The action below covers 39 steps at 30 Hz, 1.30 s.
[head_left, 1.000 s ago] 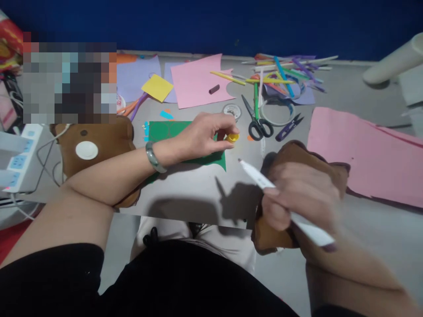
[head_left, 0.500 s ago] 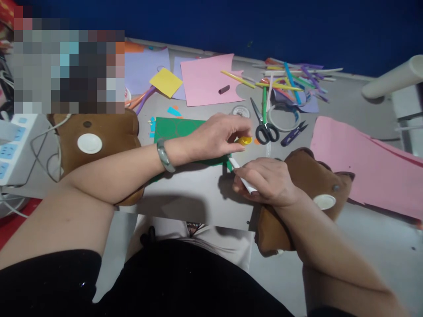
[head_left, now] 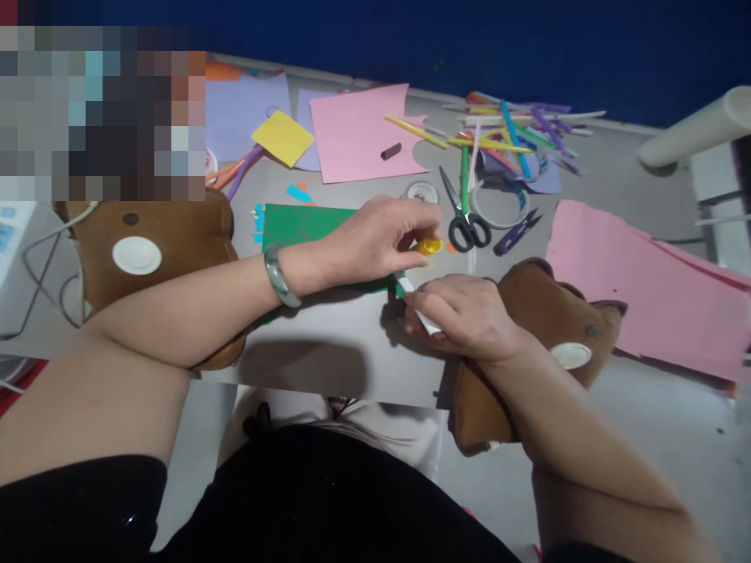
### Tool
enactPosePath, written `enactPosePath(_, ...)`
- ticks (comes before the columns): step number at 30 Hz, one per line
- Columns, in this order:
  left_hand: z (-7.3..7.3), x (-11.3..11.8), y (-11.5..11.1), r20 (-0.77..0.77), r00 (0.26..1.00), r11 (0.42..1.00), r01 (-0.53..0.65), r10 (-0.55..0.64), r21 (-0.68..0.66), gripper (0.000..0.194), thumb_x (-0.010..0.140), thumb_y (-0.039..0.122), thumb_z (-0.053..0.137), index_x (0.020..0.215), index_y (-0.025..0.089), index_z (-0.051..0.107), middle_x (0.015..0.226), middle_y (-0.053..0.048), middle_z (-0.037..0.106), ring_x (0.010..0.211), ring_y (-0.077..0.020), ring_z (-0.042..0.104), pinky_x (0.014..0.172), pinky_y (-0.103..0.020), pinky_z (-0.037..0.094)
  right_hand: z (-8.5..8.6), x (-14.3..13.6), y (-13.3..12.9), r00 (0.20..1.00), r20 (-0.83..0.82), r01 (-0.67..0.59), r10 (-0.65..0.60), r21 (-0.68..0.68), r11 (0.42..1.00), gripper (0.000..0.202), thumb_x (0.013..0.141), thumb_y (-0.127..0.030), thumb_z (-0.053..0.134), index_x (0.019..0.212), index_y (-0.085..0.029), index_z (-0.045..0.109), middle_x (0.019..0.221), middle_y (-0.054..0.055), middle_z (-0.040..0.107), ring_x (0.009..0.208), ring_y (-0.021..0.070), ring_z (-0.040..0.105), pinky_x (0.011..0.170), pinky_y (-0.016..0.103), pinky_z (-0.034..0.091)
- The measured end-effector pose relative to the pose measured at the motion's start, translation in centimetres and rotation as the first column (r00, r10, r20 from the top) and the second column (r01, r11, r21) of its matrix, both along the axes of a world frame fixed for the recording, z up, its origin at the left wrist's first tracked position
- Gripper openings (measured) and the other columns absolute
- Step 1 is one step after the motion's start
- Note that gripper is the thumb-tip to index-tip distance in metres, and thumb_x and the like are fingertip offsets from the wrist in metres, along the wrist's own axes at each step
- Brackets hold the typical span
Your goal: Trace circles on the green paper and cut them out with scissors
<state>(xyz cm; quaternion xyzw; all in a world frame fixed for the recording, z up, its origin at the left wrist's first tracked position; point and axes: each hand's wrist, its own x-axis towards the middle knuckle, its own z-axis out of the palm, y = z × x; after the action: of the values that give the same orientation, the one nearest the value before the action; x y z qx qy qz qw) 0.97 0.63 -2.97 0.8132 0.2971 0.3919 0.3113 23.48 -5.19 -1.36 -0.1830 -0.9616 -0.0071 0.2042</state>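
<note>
My left hand (head_left: pixel 381 238), a jade-coloured bangle on its wrist, pinches a small yellow paper roll (head_left: pixel 429 247) between thumb and fingers. Just below and to the right, my right hand (head_left: pixel 463 317) is closed around a white pen (head_left: pixel 423 317), its upper end pointing toward the roll. The pen's tip is too small to make out. Under my left hand lies a green sheet (head_left: pixel 305 223) with circles drawn on it. Dark-handled scissors (head_left: pixel 468 232) rest beyond my hands, beside a roll of tape (head_left: pixel 501 203) and purple thread snips (head_left: pixel 516 233).
Pink paper (head_left: pixel 364 141) with a dark cap (head_left: pixel 391 151) on it and a yellow square (head_left: pixel 282 138) lie at the back. Coloured strips (head_left: pixel 510 137) are heaped at the back right. Brown cushions (head_left: pixel 176 227) sit under my forearms. More pink sheets (head_left: pixel 657 289) lie right.
The whole view has shifted slightly, so things appear a little further left. Both hands keep nearly the same pose, still holding the yellow paper roll and the white pen.
</note>
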Motion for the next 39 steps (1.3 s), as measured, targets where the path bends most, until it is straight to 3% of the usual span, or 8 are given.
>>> enactPosePath(15,0.22,-0.04,-0.11,0.004,1.0,0.999,0.015,-0.015,-0.033,0.017,0.09,0.029,0.087,0.09,0.024,0.071,0.085,-0.002,0.075,0.077,-0.0204,0.07,0.073,-0.039,0.059,0.19,0.04,0.21,0.999,0.053,-0.008,0.01,-0.036,0.999,0.023,0.101,-0.01,0.048,0.085,-0.021,0.062,0.077,0.001,0.069,0.065,0.0147,0.059,0.066,0.03,0.041)
enactPosePath(25,0.35,-0.06,-0.1,-0.02,0.999,0.999,0.029,-0.029,-0.017,0.016,0.092,0.028,0.084,0.09,0.024,0.069,0.086,-0.003,0.074,0.077,-0.0199,0.07,0.074,-0.038,0.059,0.05,0.17,0.24,0.998,0.06,0.005,-0.003,-0.033,0.999,0.017,0.1,-0.013,0.057,0.086,-0.022,0.062,0.075,0.0,0.069,0.064,0.0143,0.06,0.066,0.03,0.043)
enactPosePath(36,0.47,-0.14,-0.37,-0.054,0.998,0.999,0.008,-0.01,-0.036,0.011,0.094,0.028,0.079,0.094,0.022,0.07,0.089,-0.003,0.075,0.082,-0.0202,0.072,0.08,-0.036,0.058,-0.06,0.14,0.37,0.997,-0.073,0.021,-0.018,0.033,0.999,0.012,0.096,-0.014,0.059,0.088,-0.022,0.06,0.07,-0.001,0.067,0.058,0.015,0.057,0.059,0.032,0.043)
enactPosePath(39,0.42,-0.15,-0.33,-0.053,0.999,1.0,0.011,-0.012,-0.027,0.01,0.094,0.027,0.078,0.095,0.021,0.07,0.088,-0.003,0.075,0.082,-0.0202,0.072,0.08,-0.036,0.058,-0.24,0.32,0.36,0.998,-0.042,0.052,-0.052,-0.005,0.999,0.01,0.096,-0.016,0.059,0.09,-0.024,0.061,0.072,0.0,0.068,0.06,0.0167,0.06,0.06,0.033,0.045)
